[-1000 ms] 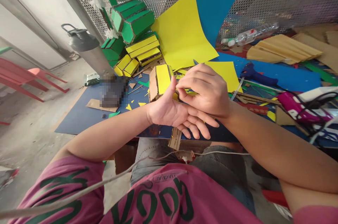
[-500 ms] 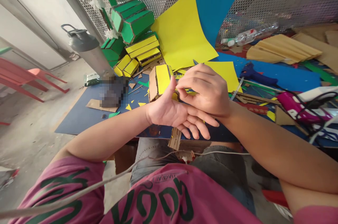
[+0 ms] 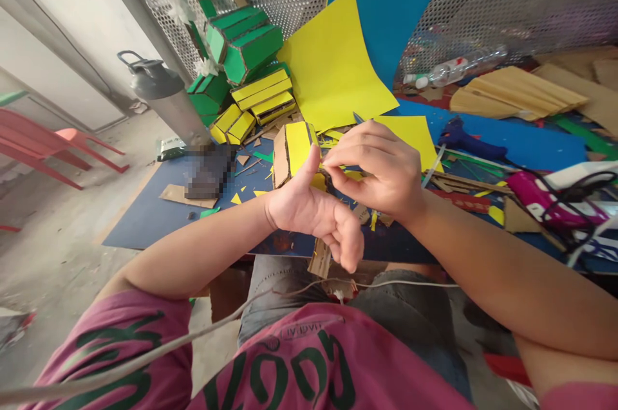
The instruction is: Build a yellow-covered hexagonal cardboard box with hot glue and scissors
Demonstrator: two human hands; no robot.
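Note:
Palm up over the near edge of the table, my left hand has its thumb raised and its fingers bent, with nothing visible in it. My right hand is closed in a pinch beside the left thumb. Whatever lies between its fingertips is too small to make out. Just behind the hands sits a yellow-faced cardboard block with a bare brown side, partly covered by the left thumb. A cardboard strip juts over the table edge below my left hand.
Green cardboard pieces and yellow ones are stacked at the back left, near a grey bottle. Yellow sheet leans on the mesh. To the right lie a blue glue gun, a magenta tool and cables.
The fingers of my left hand have curled in from being stretched out. My right hand has stayed pinched near the left thumb, with little movement.

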